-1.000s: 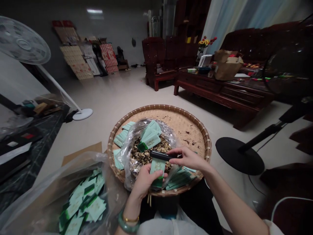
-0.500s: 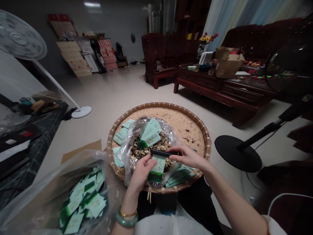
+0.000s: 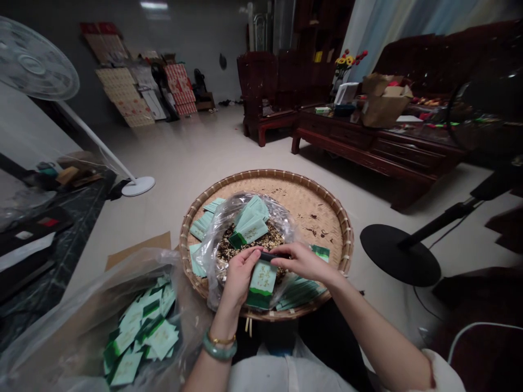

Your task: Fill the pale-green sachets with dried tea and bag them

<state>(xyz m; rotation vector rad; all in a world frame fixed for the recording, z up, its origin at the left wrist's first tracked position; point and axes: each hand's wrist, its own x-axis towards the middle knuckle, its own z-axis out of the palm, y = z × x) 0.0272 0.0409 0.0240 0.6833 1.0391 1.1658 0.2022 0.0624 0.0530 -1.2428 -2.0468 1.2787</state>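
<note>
My left hand (image 3: 242, 270) is closed, pinching the top left corner of a pale green tea sachet (image 3: 263, 276) with a dark green lower band. Across the sachet's top edge lies a slim black bar-shaped tool (image 3: 267, 256); my right hand (image 3: 300, 260) is closed on it, its fingers covering the right end. Behind both hands, a clear plastic bag (image 3: 212, 239) sits open with dark and pale loose tea (image 3: 227, 250) inside. A fanned stack of sachets (image 3: 251, 220) rests on that tea. All of this is on or above a round woven bamboo tray (image 3: 281, 188).
More sachets (image 3: 296, 294) lie on the tray's near right, others (image 3: 201, 224) on its left. At lower left, a large clear bag (image 3: 61, 321) holds many filled-looking sachets (image 3: 143, 326). A white fan (image 3: 138, 186), a black fan stand (image 3: 400, 255) and a wooden table (image 3: 368, 141) stand around.
My left hand has moved up to the sachet's top edge, by the black tool. My right hand has shifted slightly left, and the sachet now hangs a little tilted.
</note>
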